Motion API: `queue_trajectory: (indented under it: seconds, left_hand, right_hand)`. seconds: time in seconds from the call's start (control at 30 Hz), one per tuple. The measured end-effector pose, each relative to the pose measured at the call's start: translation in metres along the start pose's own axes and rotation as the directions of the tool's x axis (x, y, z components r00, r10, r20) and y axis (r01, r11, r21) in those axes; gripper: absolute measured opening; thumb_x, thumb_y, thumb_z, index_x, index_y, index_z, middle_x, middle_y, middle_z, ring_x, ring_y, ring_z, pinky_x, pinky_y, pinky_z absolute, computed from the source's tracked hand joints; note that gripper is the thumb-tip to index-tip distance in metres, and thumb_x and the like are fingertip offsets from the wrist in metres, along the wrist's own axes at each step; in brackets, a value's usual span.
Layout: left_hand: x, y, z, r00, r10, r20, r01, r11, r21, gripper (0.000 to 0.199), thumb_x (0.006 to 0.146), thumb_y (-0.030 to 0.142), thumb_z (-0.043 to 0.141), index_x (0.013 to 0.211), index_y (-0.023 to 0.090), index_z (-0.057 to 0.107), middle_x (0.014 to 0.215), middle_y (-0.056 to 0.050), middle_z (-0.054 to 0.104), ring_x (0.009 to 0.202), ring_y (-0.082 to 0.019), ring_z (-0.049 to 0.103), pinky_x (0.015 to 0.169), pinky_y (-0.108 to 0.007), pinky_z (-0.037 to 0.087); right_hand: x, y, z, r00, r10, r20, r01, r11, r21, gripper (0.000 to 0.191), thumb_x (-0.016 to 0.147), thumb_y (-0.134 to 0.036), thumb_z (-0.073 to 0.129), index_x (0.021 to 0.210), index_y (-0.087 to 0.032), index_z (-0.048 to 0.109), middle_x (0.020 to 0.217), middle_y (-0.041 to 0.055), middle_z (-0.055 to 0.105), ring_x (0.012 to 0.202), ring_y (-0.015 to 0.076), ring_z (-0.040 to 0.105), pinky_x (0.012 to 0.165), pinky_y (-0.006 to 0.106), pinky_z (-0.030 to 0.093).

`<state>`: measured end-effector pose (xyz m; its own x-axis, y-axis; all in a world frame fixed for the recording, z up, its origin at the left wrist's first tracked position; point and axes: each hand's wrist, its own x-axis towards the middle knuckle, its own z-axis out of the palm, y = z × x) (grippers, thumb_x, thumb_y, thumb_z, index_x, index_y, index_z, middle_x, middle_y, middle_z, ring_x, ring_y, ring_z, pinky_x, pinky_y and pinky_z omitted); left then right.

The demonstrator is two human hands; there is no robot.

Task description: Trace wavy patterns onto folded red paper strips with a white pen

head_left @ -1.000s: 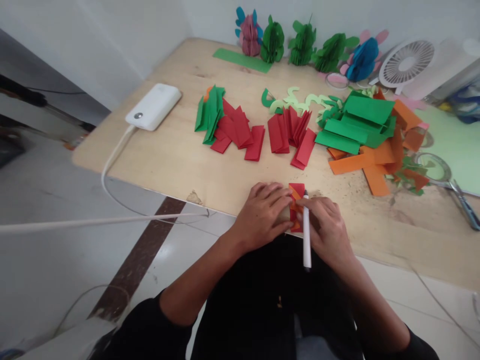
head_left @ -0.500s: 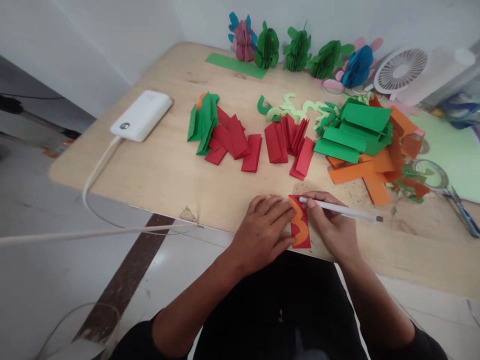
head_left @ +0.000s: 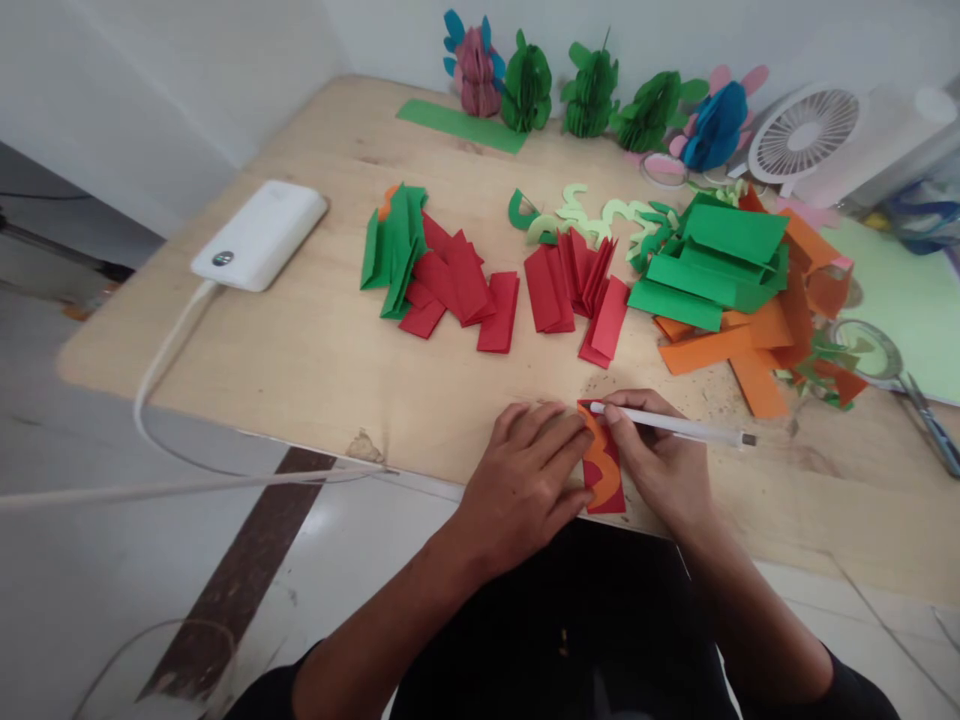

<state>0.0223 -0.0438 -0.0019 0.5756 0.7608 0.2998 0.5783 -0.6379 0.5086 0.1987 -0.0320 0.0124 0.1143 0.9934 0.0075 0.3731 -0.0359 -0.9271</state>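
Near the table's front edge lies a red paper strip point(head_left: 616, 492) with an orange curved cutout point(head_left: 604, 482) on top of it. My left hand point(head_left: 525, 480) rests flat with fingers spread, its fingertips pressing the left side of the cutout and strip. A white pen point(head_left: 675, 425) is pinched in my right hand point(head_left: 667, 460), its tip at the top of the orange cutout. Folded red papers point(head_left: 499, 312) lie in groups beyond my hands.
Green folded papers point(head_left: 712, 260) and orange pieces point(head_left: 757, 375) lie at the right, near scissors point(head_left: 928, 425). A white power bank point(head_left: 262, 235) with a cable sits at the left. Paper figures point(head_left: 592, 92) and a small fan point(head_left: 806, 135) stand along the wall.
The pen tip has moved slightly left along the top of the orange cutout. The view has shifted a little. My left hand still holds the paper down.
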Motion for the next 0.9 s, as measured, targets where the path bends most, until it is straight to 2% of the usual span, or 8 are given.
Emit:
queue_trajectory:
  seconds: [0.57, 0.9]
  left_hand:
    - [0.0017, 0.0009, -0.0014, 0.999, -0.033, 0.032, 0.033, 0.999, -0.015, 0.042, 0.093, 0.037, 0.057, 0.129, 0.015, 0.058, 0.135, -0.010, 0.061, 0.132, -0.029, 0.046, 0.112, -0.051, 0.031]
    - [0.0023, 0.0004, -0.0017, 0.999, -0.022, 0.027, 0.023, 0.999, -0.029, 0.042, 0.091, 0.035, 0.058, 0.127, 0.014, 0.058, 0.132, -0.012, 0.062, 0.131, -0.030, 0.046, 0.112, -0.051, 0.032]
  right_hand:
    - [0.0003, 0.0011, -0.0011, 0.999, -0.026, 0.032, 0.028, 0.997, -0.076, 0.018, 0.089, -0.037, 0.060, 0.090, -0.021, 0.069, 0.084, 0.0033, 0.073, 0.067, 0.0134, 0.064, 0.059, 0.025, 0.053]
    - [-0.0035, -0.0005, -0.0059, 0.994, -0.104, 0.039, 0.109, 0.977, -0.184, 0.016, 0.090, -0.035, 0.059, 0.091, -0.023, 0.069, 0.089, 0.0041, 0.074, 0.075, 0.0164, 0.068, 0.072, 0.031, 0.056]
